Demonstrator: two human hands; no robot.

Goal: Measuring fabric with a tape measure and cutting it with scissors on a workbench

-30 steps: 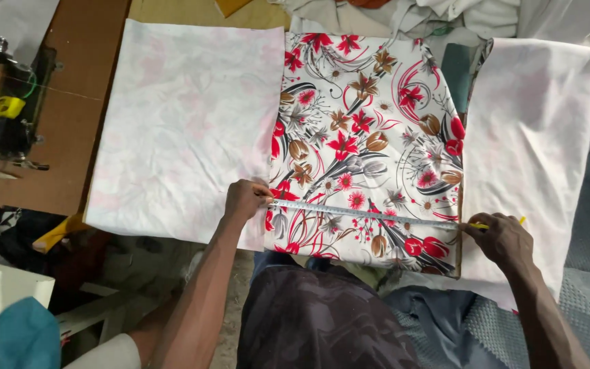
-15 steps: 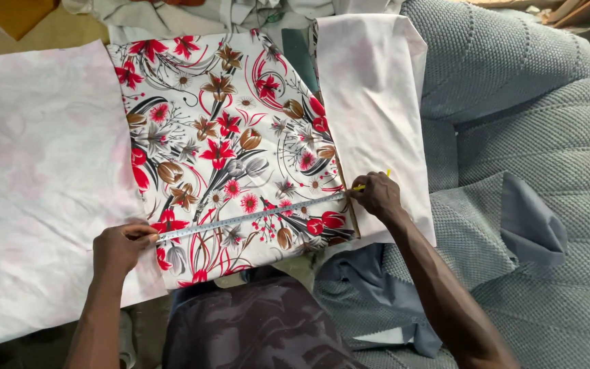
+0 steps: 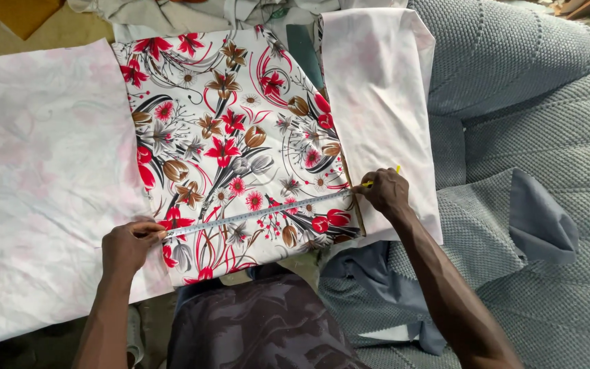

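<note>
A measuring tape (image 3: 257,214) lies stretched across the lower part of a floral fabric panel (image 3: 233,137), white w/ red, brown and grey flowers, running at a slight upward slant from left to right. The left hand (image 3: 128,246) pins the tape's lower end at the panel's left edge, grip closed on the tape betw. thumb and fingers. The right hand (image 3: 385,193) presses the tape's other end at the panel's right edge, near the bottom corner; its grip is closed too, on the tape end and on a yellow pencil or chalk stick (image 3: 380,178), whose tip pokes out above the knuckles. Exactly what kind of marker it is cannot be told.

The panel lies flat, print side up, betw. two pale pieces: a wide, faint pink-patterned cloth (image 3: 42,184) spreading to the left, overlapped by the panel's edge, and a narrower white folded piece (image 3: 384,89) to the right, touching the panel's right side. Under the right forearm, a grey-blue cloth (image 3: 370,273) and a textured grey-green knit covering (image 3: 534,137), w/ a darker grey flap (image 3: 541,219) lying on it. At bottom centre, the person's dark patterned garment (image 3: 261,328). Top left, a strip of brownish worktop (image 3: 29,27) shows beyond the cloth.
</note>
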